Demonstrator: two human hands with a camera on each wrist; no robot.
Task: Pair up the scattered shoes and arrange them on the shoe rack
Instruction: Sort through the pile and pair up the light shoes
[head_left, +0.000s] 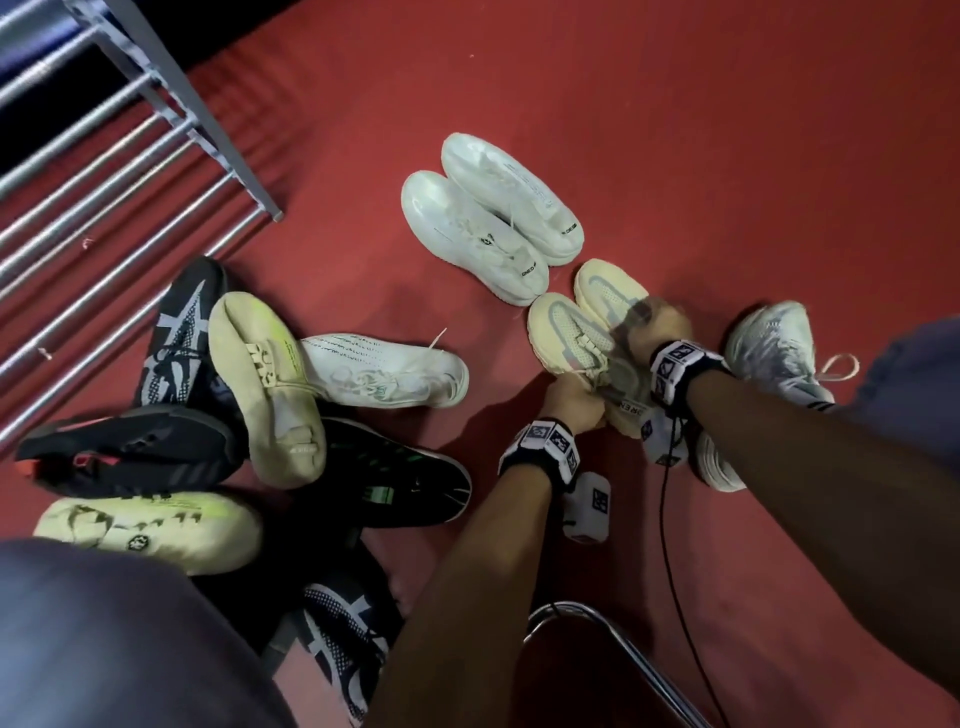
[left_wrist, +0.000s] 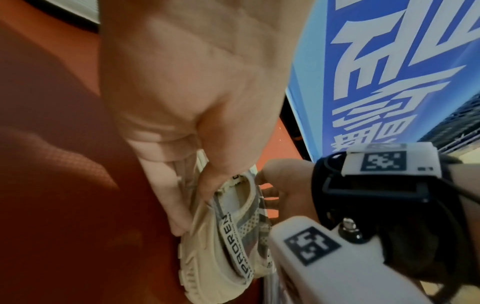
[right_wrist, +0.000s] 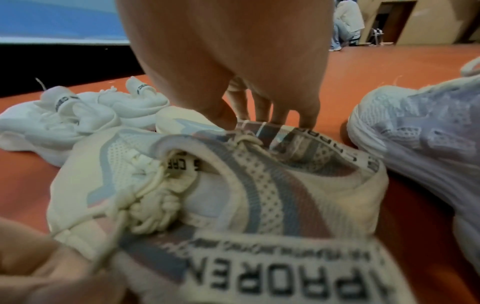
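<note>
Two cream shoes with grey stripes stand side by side on the red floor, the near one (head_left: 561, 332) and the far one (head_left: 605, 286). My left hand (head_left: 569, 402) grips the near cream shoe (left_wrist: 213, 257) at its heel, thumb in the collar and fingers outside (left_wrist: 192, 211). My right hand (head_left: 657, 327) pinches the collar of the far cream shoe (right_wrist: 182, 121) between thumb and fingers (right_wrist: 267, 117). The near shoe (right_wrist: 233, 185) fills the right wrist view, heel tab toward the camera. The metal shoe rack (head_left: 104, 156) stands at the upper left, its bars bare.
A white pair (head_left: 493, 218) sits together just beyond the cream shoes. Several black, cream and white shoes lie piled at the left (head_left: 270, 384). A grey-white shoe (head_left: 769, 353) lies right of my right wrist. A metal chair frame (head_left: 623, 649) and a cable are near my arms.
</note>
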